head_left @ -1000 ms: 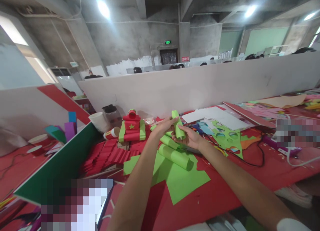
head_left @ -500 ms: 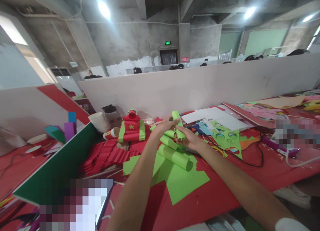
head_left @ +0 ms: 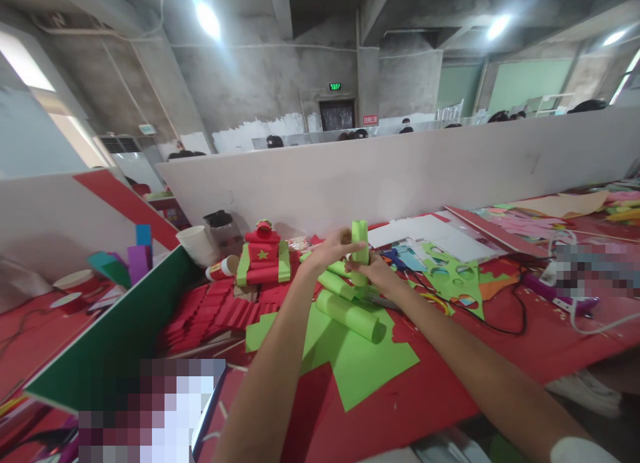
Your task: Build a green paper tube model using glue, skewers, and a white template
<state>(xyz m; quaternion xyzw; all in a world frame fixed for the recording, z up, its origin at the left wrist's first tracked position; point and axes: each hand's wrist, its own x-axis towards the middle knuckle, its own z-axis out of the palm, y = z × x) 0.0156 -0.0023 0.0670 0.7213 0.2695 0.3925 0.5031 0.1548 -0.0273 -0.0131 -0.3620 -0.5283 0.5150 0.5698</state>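
Between my two hands a rolled green paper tube [head_left: 359,233] stands nearly upright. My left hand [head_left: 330,248] pinches it from the left near the middle. Lower down, my right hand [head_left: 377,273] grips the same tube from the right, fingers partly hidden behind it. Just below lie more green paper rolls [head_left: 347,316] on top of a flat green sheet [head_left: 375,369] with cut-out edges. Left of my hands stands a red and green paper model [head_left: 263,255] with a yellow star.
Pleated red paper strips [head_left: 215,313] lie left, beside a green board [head_left: 120,323] and paper cups [head_left: 197,243]. To the right are a punched green sheet [head_left: 453,273], a black cable [head_left: 500,329] and white sheets [head_left: 430,236]. A white partition [head_left: 400,176] runs behind.
The held green tube has turned from tilted to nearly upright and shifted slightly right. My right hand's fingers have moved round the tube a little. The rest of the table looks the same.
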